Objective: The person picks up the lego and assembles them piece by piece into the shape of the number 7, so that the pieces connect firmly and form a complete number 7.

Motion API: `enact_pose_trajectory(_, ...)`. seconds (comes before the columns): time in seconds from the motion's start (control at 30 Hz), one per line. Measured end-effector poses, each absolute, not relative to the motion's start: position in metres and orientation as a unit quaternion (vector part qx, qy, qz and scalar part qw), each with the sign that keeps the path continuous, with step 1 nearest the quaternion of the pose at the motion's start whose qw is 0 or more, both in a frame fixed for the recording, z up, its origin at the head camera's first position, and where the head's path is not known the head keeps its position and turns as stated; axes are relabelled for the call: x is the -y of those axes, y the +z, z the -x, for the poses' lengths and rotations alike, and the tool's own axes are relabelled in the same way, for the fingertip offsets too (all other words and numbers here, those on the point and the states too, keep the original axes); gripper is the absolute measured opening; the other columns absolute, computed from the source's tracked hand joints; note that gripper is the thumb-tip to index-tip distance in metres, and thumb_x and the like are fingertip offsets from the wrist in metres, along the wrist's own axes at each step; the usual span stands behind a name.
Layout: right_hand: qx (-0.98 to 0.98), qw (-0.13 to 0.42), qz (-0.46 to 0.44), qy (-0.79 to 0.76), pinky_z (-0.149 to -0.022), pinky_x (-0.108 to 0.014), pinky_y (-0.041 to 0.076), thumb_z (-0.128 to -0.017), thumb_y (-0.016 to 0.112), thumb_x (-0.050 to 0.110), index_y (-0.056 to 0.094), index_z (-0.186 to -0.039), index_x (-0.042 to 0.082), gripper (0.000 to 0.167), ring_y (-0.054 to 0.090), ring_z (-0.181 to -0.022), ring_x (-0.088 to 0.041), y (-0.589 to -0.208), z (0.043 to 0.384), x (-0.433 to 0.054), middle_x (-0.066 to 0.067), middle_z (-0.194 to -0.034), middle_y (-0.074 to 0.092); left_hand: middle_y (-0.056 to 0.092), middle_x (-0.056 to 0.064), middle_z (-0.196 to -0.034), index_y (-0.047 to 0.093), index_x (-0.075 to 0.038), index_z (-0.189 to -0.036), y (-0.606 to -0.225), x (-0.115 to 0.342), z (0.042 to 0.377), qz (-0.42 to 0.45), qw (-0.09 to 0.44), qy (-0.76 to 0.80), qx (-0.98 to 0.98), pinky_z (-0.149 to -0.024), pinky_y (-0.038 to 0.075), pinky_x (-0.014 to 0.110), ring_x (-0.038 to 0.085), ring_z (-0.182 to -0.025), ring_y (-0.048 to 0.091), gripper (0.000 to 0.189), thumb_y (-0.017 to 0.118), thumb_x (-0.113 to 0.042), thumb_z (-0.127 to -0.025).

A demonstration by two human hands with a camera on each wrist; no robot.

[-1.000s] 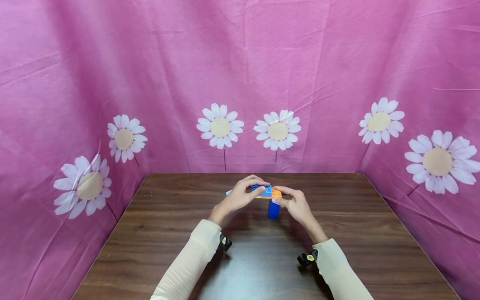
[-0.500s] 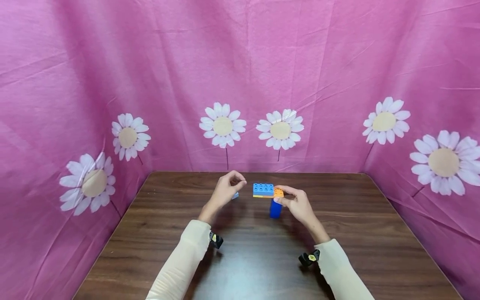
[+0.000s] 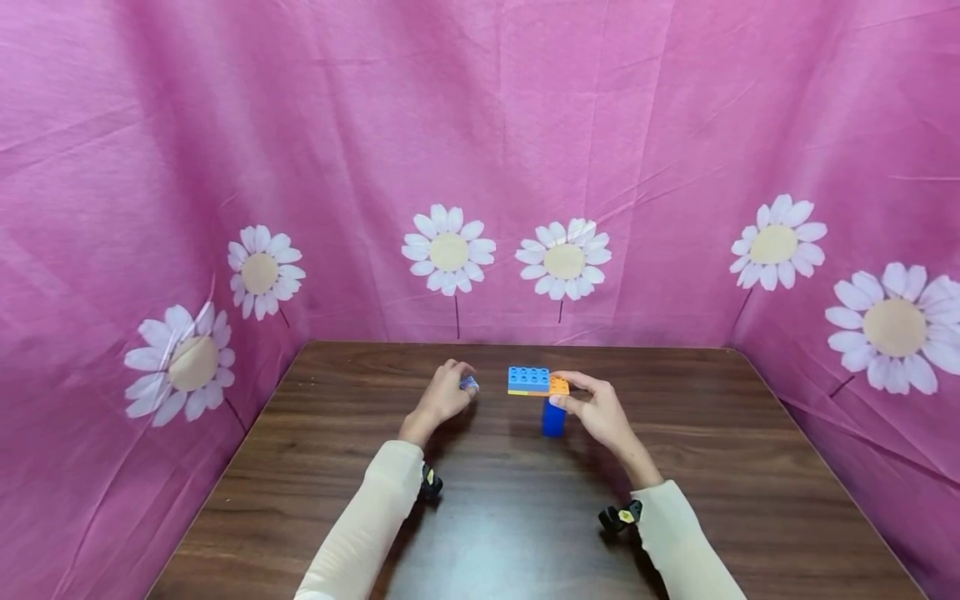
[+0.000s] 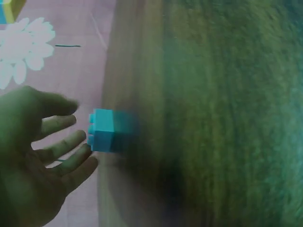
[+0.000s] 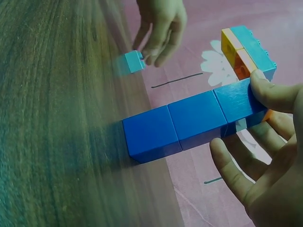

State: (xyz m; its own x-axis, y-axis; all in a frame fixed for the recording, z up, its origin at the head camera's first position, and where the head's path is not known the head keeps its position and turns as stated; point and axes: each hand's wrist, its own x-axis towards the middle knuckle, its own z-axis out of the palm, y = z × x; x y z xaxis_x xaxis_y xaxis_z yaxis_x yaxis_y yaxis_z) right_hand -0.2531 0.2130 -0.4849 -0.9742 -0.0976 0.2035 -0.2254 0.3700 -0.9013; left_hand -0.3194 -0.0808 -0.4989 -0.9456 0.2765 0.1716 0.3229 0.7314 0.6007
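A tower of stacked blue bricks (image 3: 553, 418) stands upright on the table. Orange (image 3: 558, 386) and yellow (image 3: 517, 392) bricks lie across its top, jutting left, with a light blue eight-stud brick (image 3: 528, 379) on the overhanging part. My right hand (image 3: 601, 410) grips the tower near its top, thumb on one side and fingers on the other, as the right wrist view shows. On the table to the left sits a small light blue brick (image 4: 102, 131). My left hand (image 3: 442, 398) hovers at its studs, thumb and fingers loosely spread around it, not closed on it.
The brown wooden table (image 3: 480, 517) ends at a pink curtain (image 3: 360, 167) printed with white flowers, which surrounds it at the back and both sides. Black wrist cameras sit on both cuffs.
My left hand has let go of the light blue eight-stud brick on top and moved left, then down to the small light blue brick. My right hand keeps its grip on the tower.
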Motion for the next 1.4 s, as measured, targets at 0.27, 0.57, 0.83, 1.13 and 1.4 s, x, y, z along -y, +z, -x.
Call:
enact_pose_trajectory(0.27, 0.836, 0.040, -0.100, 0.538, -0.078, -0.050, 0.064, -0.096, 0.080, 0.014, 0.070, -0.138, 0.009, 0.043, 0.075, -0.082, -0.026, -0.482, 0.253, -0.215, -0.025, -0.141, 0.066, 0.071, 0.017, -0.114, 0.066, 0.000, -0.113, -0.508, 0.081, 0.323, 0.159, 0.041, -0.308, 0.937, -0.099, 0.055, 0.047, 0.034, -0.108, 0.066, 0.030, 0.083, -0.003, -0.089)
enact_pose_trajectory(0.57, 0.830, 0.022, -0.111, 0.546, -0.082, -0.058, 0.063, -0.097, 0.078, 0.011, 0.065, -0.141, 0.008, 0.046, 0.076, -0.096, -0.030, -0.484, 0.253, -0.217, -0.027, -0.137, 0.068, 0.071, 0.018, -0.108, 0.063, 0.001, -0.110, -0.509, 0.084, 0.324, 0.171, 0.046, -0.310, 0.934, -0.093, 0.056, 0.046, 0.031, -0.101, 0.066, 0.032, 0.083, 0.000, -0.086)
enact_pose_trajectory(0.83, 0.855, 0.023, -0.104, 0.508, -0.080, -0.039, 0.061, -0.096, 0.081, 0.014, 0.065, -0.140, 0.009, 0.047, 0.074, -0.107, -0.032, -0.485, 0.253, -0.219, -0.022, -0.129, 0.074, 0.072, 0.017, -0.106, 0.065, 0.001, -0.106, -0.506, 0.085, 0.321, 0.172, 0.036, -0.315, 0.933, -0.092, 0.057, 0.047, 0.030, -0.099, 0.067, 0.026, 0.083, 0.001, -0.087)
enact_pose_trajectory(1.13, 0.869, 0.004, -0.091, 0.486, -0.085, -0.036, 0.060, -0.096, 0.081, 0.022, 0.061, -0.146, 0.003, 0.057, 0.070, -0.121, -0.041, -0.485, 0.254, -0.218, -0.026, -0.135, 0.071, 0.073, 0.013, -0.106, 0.071, -0.002, -0.102, -0.506, 0.090, 0.323, 0.136, 0.040, -0.359, 0.922, -0.091, 0.059, 0.042, 0.027, -0.099, 0.069, 0.015, 0.081, -0.007, -0.092)
enact_pose_trajectory(1.4, 0.868, -0.004, -0.082, 0.489, -0.090, -0.042, 0.061, -0.095, 0.082, 0.025, 0.059, -0.147, 0.001, 0.062, 0.069, -0.124, -0.040, -0.487, 0.255, -0.219, -0.024, -0.137, 0.070, 0.077, 0.014, -0.105, 0.072, -0.002, -0.105, -0.482, 0.097, 0.321, 0.147, 0.056, -0.434, 0.887, -0.089, 0.060, 0.041, 0.025, -0.095, 0.072, 0.013, 0.077, -0.006, -0.094)
